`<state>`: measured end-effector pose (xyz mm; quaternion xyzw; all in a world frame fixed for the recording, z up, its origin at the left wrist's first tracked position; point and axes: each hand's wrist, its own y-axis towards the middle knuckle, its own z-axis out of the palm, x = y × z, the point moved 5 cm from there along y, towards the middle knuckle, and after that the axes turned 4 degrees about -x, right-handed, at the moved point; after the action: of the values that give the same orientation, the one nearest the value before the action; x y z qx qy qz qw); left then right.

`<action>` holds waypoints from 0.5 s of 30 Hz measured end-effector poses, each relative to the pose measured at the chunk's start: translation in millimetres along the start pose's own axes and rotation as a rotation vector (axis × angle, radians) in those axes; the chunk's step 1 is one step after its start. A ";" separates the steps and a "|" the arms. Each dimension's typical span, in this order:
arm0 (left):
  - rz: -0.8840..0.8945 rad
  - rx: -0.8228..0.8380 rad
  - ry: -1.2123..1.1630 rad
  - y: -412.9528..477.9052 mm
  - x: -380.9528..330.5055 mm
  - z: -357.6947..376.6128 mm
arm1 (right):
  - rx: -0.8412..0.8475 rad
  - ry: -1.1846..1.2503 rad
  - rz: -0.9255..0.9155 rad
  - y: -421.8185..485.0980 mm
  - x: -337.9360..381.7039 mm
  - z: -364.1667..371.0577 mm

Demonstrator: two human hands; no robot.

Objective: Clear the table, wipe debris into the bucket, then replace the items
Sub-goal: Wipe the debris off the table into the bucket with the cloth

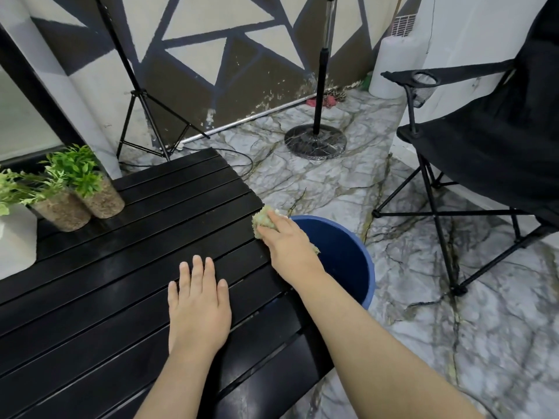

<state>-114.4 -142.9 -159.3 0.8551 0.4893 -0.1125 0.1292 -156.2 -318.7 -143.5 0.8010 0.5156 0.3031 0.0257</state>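
Note:
A black slatted table (121, 282) fills the lower left. My right hand (289, 243) holds a pale green cloth (262, 220) at the table's right edge, directly above the rim of a blue bucket (348, 261) that stands on the floor beside the table. My left hand (198, 300) lies flat on the slats with its fingers straight, a little left of the right hand. Two small green plants in speckled round pots (104, 201) (62, 211) and a white pot (16, 237) stand at the table's far left end.
A black folding camp chair (484, 152) stands to the right on the marble-patterned floor. A round-based pole stand (316, 140) and a black tripod (145, 116) stand by the painted wall, with a cable on the floor behind the table.

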 end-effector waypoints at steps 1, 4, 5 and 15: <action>0.002 0.001 -0.003 0.0 0.2 0.0 | -0.040 0.021 0.021 0.8 1.2 -6.0; 0.001 0.006 -0.011 0.3 -1.0 0.8 | -0.129 0.067 -0.092 -9.6 28.8 -11.2; 0.003 0.004 -0.007 0.5 -1.2 0.5 | -0.113 0.055 -0.177 -17.6 43.6 -4.8; 0.013 0.011 0.026 1.1 -2.3 -1.6 | 0.061 -0.075 -0.042 4.5 10.5 11.3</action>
<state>-114.4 -144.7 -156.9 0.8603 0.4849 -0.1031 0.1187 -143.8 -308.9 -146.4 0.8014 0.5398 0.2564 0.0267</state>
